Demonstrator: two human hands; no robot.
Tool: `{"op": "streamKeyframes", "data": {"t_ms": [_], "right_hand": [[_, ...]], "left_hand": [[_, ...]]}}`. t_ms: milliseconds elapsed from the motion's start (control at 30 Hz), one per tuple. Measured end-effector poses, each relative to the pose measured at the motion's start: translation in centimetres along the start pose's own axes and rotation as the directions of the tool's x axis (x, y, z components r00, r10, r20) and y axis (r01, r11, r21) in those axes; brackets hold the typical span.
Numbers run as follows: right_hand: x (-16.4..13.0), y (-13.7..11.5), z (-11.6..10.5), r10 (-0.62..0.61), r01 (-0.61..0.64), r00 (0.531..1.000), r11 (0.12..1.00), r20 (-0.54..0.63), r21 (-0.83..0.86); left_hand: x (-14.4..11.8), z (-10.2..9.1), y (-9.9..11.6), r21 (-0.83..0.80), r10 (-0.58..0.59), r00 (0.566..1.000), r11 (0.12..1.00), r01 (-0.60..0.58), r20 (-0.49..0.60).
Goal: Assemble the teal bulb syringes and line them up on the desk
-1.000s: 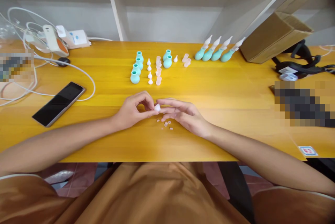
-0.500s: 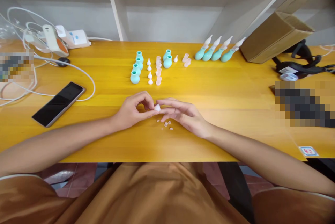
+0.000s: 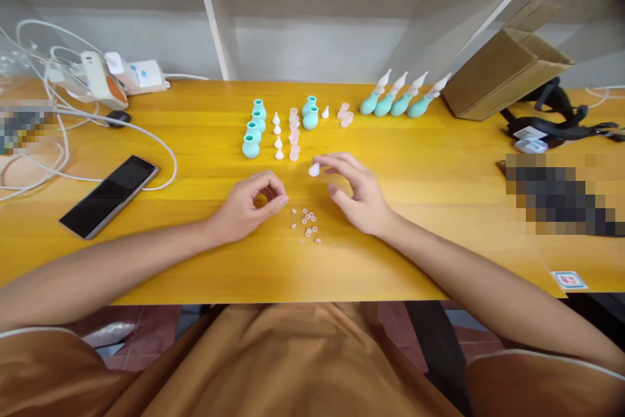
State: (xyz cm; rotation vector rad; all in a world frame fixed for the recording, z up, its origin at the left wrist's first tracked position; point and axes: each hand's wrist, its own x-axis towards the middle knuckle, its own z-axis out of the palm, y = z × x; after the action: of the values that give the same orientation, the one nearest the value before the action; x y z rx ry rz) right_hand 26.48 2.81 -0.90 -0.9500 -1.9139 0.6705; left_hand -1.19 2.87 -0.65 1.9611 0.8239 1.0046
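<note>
The left hand (image 3: 256, 205) makes a little pinch, thumb and pointer finger touching, and I see nothing between them. The right hand (image 3: 359, 192) is curved, with its thumb held away. Its pointer finger is right at the small white cone (image 3: 314, 170), but from far off I cannot tell if the fingers grip it or if it sits on the desk (image 3: 195, 274). The cone leans a bit. It is just past the tiny rings (image 3: 308, 232) that lie between the hands. A row of clear pink cups (image 3: 294, 153) is near the cone, on its left, with blue-green pots (image 3: 250, 147) further left.

I think the step is moving this one cone with the right hand. To me, the next move calls for a soft touch, with the thumb brought in if the cone is loose, and care not to bump the cups.

In the view from half a second ago, the cone is in the left fingers, with the right hand up close. Now it is by the right hand, and the left hand has hardly moved. More rings show too, since the right hand is off them.
</note>
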Motion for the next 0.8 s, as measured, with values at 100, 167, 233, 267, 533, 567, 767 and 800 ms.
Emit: {"op": "streamKeyframes", "data": {"t_ms": [100,167,233,267,533,567,767,800], "right_hand": [[0.9,1.9,-0.8,-0.064,0.063,0.998,0.967,0.002,-0.246],[1.3,3.2,-1.1,-0.037,0.042,0.999,0.954,0.021,-0.296],[1.6,4.4,-1.2,0.011,0.001,0.999,0.95,0.035,-0.312],[1.7,5.0,-1.2,0.03,-0.015,0.999,0.948,0.042,-0.319],[2.4,6.9,-1.5,0.119,-0.106,0.993,0.905,0.006,-0.412],[2.5,7.1,-1.9,0.122,-0.116,0.992,0.899,-0.015,-0.423],[5.2,9.5,-5.4,0.137,-0.173,0.985,0.85,-0.11,-0.497],[5.7,10.1,-5.9,0.175,-0.202,0.979,0.837,-0.102,-0.509]], "left_hand": [[0.0,0.0,0.2,0.022,-0.002,1.0,1.0,0.002,0.023],[0.1,-0.1,0.3,0.032,-0.002,0.999,0.999,0.0,0.036],[0.1,0.0,0.3,0.041,-0.004,0.999,0.999,0.002,0.044],[0.1,0.0,0.3,0.047,-0.006,0.999,0.999,0.003,0.047],[0.2,0.0,0.3,0.054,-0.025,0.998,0.998,0.022,0.057],[0.2,0.0,0.3,0.053,-0.029,0.998,0.998,0.026,0.059],[0.1,0.0,0.4,0.074,-0.054,0.995,0.996,0.048,0.082],[0.1,0.0,0.4,0.069,-0.052,0.995,0.997,0.046,0.085]]}}
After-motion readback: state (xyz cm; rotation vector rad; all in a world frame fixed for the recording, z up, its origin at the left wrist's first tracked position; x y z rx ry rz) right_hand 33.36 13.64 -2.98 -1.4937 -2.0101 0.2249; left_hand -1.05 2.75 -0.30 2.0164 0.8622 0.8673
